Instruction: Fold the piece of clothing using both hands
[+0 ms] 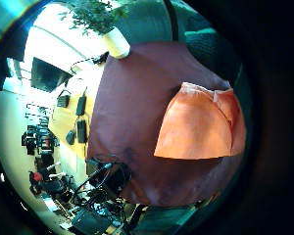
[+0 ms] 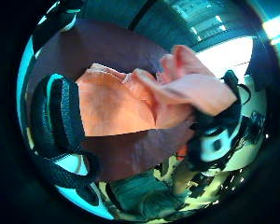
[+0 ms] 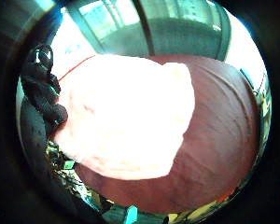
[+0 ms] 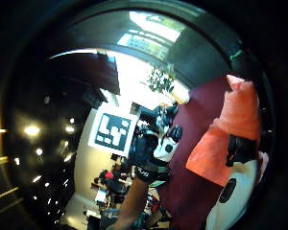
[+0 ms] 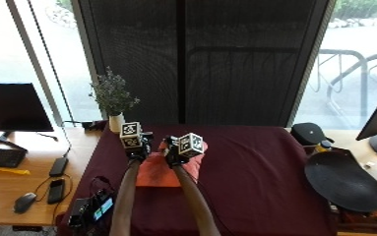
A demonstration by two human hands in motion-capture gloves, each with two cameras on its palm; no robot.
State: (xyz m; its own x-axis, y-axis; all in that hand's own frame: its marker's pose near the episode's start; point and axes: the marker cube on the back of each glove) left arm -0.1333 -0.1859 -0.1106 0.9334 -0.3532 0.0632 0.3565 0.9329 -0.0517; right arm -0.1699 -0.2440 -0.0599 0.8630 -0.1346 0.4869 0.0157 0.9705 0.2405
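Mid-fold: the orange cloth garment (image 5: 160,175), part-folded near the left edge of the maroon-covered bench (image 5: 260,167), has its far edge lifted, pinched by left hand (image 5: 138,147) and right hand (image 5: 173,153); further folds likely remain.

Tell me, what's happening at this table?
A person is folding an orange piece of clothing on a table covered with a dark red cloth. The right hand holds part of the garment lifted off the table. The left hand is beside it over the garment; whether it has a grip on the fabric cannot be told.
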